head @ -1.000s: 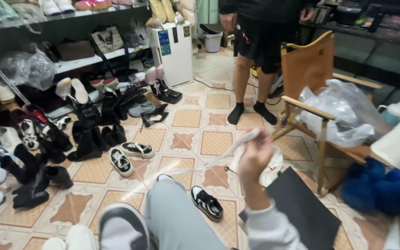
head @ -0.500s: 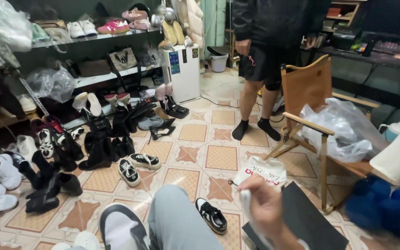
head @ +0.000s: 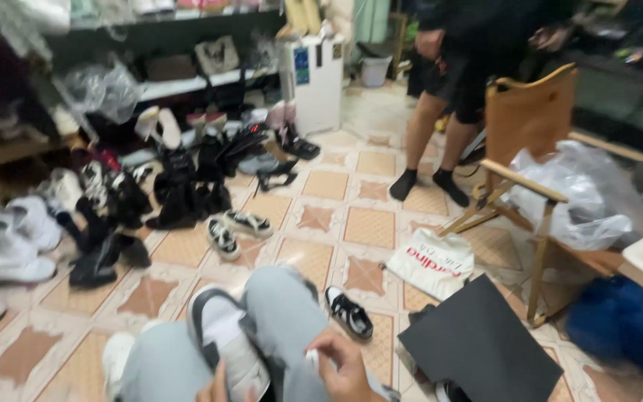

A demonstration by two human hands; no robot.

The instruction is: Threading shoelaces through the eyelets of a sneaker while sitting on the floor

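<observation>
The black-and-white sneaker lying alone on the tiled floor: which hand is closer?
Right. The right hand is just below-left of the black-and-white sneaker; the left hand sits farther left, under the grey-and-white shoe.

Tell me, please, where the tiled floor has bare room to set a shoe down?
Bare tiled floor lies between the black-and-white sneaker pair and the white bag, stretching back toward the standing person's feet. The left side is crowded with the shoe pile; the right by the wooden chair.
</observation>
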